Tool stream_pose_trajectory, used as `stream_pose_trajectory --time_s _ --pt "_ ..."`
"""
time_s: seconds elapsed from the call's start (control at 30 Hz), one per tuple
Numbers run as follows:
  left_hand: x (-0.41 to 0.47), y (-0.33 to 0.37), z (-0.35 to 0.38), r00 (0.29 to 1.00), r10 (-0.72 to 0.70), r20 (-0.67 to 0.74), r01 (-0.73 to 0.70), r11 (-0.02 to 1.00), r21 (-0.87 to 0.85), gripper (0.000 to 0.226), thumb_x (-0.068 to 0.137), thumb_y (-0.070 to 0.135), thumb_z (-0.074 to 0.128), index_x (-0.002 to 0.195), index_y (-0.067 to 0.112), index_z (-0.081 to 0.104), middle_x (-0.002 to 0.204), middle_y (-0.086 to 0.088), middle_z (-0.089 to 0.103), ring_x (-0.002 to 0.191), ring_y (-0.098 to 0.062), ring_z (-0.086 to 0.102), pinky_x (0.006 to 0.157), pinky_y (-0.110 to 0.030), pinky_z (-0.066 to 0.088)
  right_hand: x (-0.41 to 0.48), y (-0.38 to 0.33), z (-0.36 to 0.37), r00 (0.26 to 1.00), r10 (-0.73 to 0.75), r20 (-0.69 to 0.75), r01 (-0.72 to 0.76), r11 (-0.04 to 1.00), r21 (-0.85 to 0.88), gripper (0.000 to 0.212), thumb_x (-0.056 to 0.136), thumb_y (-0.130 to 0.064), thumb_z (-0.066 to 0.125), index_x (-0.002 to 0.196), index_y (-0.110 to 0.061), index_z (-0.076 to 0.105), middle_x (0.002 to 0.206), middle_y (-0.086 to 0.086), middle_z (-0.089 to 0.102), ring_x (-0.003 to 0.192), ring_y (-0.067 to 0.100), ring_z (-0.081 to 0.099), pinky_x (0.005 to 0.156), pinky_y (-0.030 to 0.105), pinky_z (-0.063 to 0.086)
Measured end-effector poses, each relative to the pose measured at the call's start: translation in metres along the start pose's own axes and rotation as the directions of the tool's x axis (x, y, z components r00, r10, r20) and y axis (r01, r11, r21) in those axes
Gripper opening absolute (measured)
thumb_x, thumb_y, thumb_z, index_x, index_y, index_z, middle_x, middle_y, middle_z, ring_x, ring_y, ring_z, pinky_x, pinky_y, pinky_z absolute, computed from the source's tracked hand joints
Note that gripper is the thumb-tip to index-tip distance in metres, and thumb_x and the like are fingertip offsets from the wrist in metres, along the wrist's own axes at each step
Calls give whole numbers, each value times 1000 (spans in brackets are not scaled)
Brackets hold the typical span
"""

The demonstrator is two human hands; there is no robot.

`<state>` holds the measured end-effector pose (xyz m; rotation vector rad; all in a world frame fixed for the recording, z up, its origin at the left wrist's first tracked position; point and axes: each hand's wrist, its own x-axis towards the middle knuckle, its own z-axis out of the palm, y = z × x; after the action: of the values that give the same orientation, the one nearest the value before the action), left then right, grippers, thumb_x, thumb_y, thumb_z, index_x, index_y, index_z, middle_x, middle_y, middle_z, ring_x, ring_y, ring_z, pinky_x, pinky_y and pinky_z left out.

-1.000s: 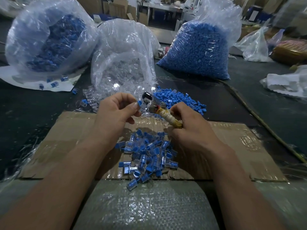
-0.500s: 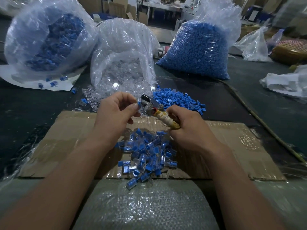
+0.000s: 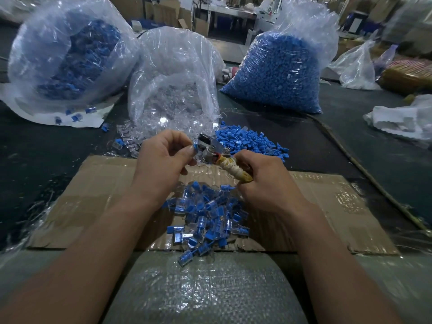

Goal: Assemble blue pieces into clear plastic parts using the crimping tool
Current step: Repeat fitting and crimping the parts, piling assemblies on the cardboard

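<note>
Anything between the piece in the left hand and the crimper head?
Nothing visible. The left hand pinches the piece right at the crimper head; the right hand grips its wrapped handle. The pile of parts lies below on the cardboard, out of the path.

We take this for a factory assembly floor: on the dark work surface (image 3: 327, 141) stand three bulk plastic sacks (image 3: 177, 50), the far right one packed with blue pieces (image 3: 278, 73), the middle one with clear parts (image 3: 173, 101), the far left one with blue and clear bits (image 3: 74, 59) mixed. A heap of loose pieces (image 3: 208, 218) lies on a flattened cardboard sheet (image 3: 327, 206) near us, and far behind we see stacked cartons (image 3: 163, 10) and a long pale bench (image 3: 231, 14)
</note>
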<state>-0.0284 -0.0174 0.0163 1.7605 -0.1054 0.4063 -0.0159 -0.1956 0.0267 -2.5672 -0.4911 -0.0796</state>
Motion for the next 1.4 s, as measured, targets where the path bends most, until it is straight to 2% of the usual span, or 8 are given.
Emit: stream_pose_trajectory --time_s 0.33,0.6,0.83,0.93,1.03,1.17,1.33,1.4 --pt "4 -2 -7 994 -86 -73 79 993 -93 19 84 1 58 76 18 58 66 3 64 53 0 60 45 -12 44 3 13 -1 999 13 -30 -14 999 -50 35 77 -22 66 111 -25 61 95 -7 58 88 13 51 76 31 44" --pt "0 5 -14 872 -207 444 293 947 -133 9 60 19 68 67 21 73 65 -4 70 43 -5 53 39 -13 40 0 19 -11 990 143 -3 -143 989 -47 46 67 -10 69 111 -24 64 98 -5 65 91 16 58 81 35 50" --pt "-1 5 -12 807 -174 564 255 965 -68 18 49 33 74 63 21 73 60 -3 68 45 -4 50 40 -12 36 2 21 -10 983 158 91 -150 985 -84 53 68 -11 69 118 -27 60 104 -6 63 94 13 56 82 33 48" --pt "1 2 -13 850 -215 482 306 945 -119 14 57 31 72 65 19 72 60 -2 66 40 -5 41 38 -14 32 3 24 -11 979 166 117 -157 985 -76 56 69 -10 70 120 -27 59 103 -7 60 95 13 54 81 31 46" --pt "8 -7 -15 954 -235 186 261 957 -127 10 76 11 65 69 17 68 57 3 65 37 0 43 36 -10 34 3 27 -11 980 161 113 -155 986 -60 56 67 -19 77 119 -28 59 103 -8 60 95 11 53 80 29 43" --pt "14 -17 -13 983 -138 -124 157 975 156 24 84 2 60 82 26 63 71 12 63 62 3 56 57 -14 43 3 29 -10 976 177 123 -171 983 -59 69 60 -36 84 123 -28 57 113 -8 60 99 11 52 84 30 42" --pt "12 -25 -6 985 -154 -77 168 955 243 32 90 -4 46 106 15 65 107 -6 62 91 -27 61 75 -28 53 5 29 -6 978 139 156 -135 990 -34 77 60 -37 83 129 -25 51 124 -7 56 99 5 43 82 25 34" --pt "11 -26 -5 989 -150 5 144 957 253 34 89 -8 45 107 13 65 111 -3 56 87 -16 57 66 -13 50 5 30 -5 976 130 176 -127 992 -25 79 61 -37 83 132 -25 49 128 -6 53 101 4 40 84 25 33"
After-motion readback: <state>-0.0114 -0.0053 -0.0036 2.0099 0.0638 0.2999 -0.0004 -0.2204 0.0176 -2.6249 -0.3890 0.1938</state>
